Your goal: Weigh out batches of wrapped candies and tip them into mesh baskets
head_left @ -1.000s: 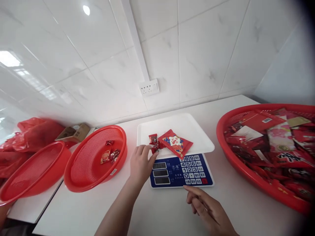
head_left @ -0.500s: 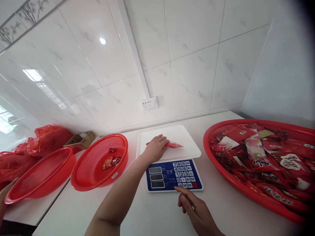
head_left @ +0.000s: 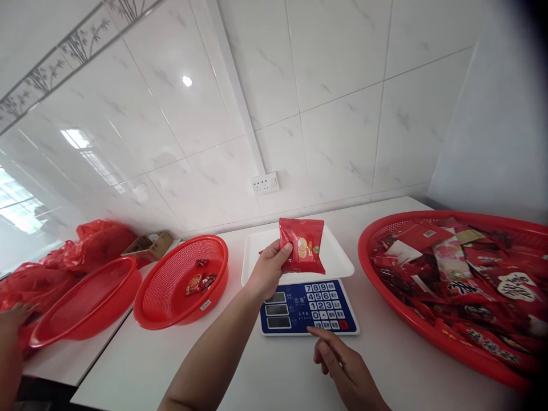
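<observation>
Counting first, left to right. Red baskets, three: shallow basket at far left, mid-sized basket just beside it, large basket at right. In the mid-sized basket, small wrapped candies, about four in a cluster, exact number hard to tell. In the large basket, heaped packets, too many to count. One scale, with white tray and blue keypad. One cardboard box against the wall behind the two left baskets. Pile of red plastic bags, number unclear. One wall socket.

Held item: one red packet, upright, pinched at its left edge between thumb and fingers of the left hand, thumb on the near face. Position: in the air above the white tray, not touching it, just right of the grip.

Other side: right hand empty, index finger out, remaining fingers loosely curled, fingertip at the keypad's front edge; touching or not, cannot tell. Another person's hand at the far-left edge, near the shallow basket.
</observation>
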The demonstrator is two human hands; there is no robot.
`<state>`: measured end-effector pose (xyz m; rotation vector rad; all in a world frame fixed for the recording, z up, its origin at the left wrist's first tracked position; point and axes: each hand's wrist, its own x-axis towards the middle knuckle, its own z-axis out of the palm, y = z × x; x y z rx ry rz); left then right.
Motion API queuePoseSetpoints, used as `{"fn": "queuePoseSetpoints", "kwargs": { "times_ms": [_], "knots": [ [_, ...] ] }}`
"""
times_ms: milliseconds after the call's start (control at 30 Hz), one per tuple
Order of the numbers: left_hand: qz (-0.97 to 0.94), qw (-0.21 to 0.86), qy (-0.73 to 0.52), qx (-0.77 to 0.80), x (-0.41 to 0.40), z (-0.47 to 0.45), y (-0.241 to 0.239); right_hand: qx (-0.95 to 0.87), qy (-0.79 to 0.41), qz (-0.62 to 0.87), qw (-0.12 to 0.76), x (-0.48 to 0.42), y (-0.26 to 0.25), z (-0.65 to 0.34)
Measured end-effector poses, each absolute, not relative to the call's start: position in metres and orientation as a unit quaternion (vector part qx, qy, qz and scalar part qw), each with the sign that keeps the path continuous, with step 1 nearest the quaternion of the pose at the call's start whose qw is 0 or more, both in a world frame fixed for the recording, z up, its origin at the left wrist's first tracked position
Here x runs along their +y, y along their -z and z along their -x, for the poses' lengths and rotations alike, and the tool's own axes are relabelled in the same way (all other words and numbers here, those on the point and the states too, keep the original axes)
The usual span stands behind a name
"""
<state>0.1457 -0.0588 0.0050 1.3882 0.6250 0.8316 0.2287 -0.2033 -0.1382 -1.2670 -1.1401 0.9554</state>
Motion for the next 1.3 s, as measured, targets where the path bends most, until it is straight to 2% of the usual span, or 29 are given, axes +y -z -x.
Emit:
{"fn": "queuePoseSetpoints", "kwargs": {
  "times_ms": [100,167,333,400,533,667,900,1033,1133,1200,1233,1300],
  "knots": [
    [-0.618,0.635,-0.376,0.272,-0.061,-0.144,-0.002,-0.513,-0.415,0.527,0.535,-0.202,0.141,-0.232],
    [-0.653,0.58,-0.387,0.295,-0.056,-0.143,0.001,-0.522,-0.418,0.527,0.524,-0.202,0.142,-0.234],
    [-0.797,0.293,-0.381,0.365,-0.032,-0.138,0.008,-0.515,-0.421,0.531,0.524,-0.202,0.14,-0.233],
    [-0.842,0.238,-0.315,0.367,-0.024,-0.131,0.006,-0.516,-0.418,0.532,0.526,-0.202,0.139,-0.233],
    [-0.847,0.273,-0.197,0.412,-0.011,-0.106,0.001,-0.524,-0.411,0.539,0.515,-0.201,0.139,-0.233],
    [-0.868,0.198,-0.138,0.433,-0.002,-0.082,0.005,-0.538,-0.41,0.543,0.497,-0.202,0.138,-0.233],
    [-0.871,0.228,-0.104,0.424,0.0,-0.091,0.028,-0.54,-0.399,0.56,0.485,-0.204,0.138,-0.234],
    [-0.862,0.197,-0.151,0.441,-0.011,-0.097,0.028,-0.541,-0.385,0.573,0.48,-0.201,0.142,-0.234],
    [-0.827,0.147,-0.287,0.46,-0.036,-0.095,0.031,-0.543,-0.371,0.573,0.49,-0.202,0.14,-0.232],
    [-0.803,0.158,-0.361,0.447,-0.062,-0.091,0.042,-0.541,-0.355,0.579,0.495,-0.209,0.135,-0.235],
    [-0.805,0.18,-0.372,0.426,-0.077,-0.09,0.05,-0.541,-0.342,0.59,0.492,-0.214,0.131,-0.239],
    [-0.869,0.238,-0.303,0.309,-0.105,-0.086,0.069,-0.549,-0.302,0.625,0.466,-0.229,0.124,-0.26]
  ]
}}
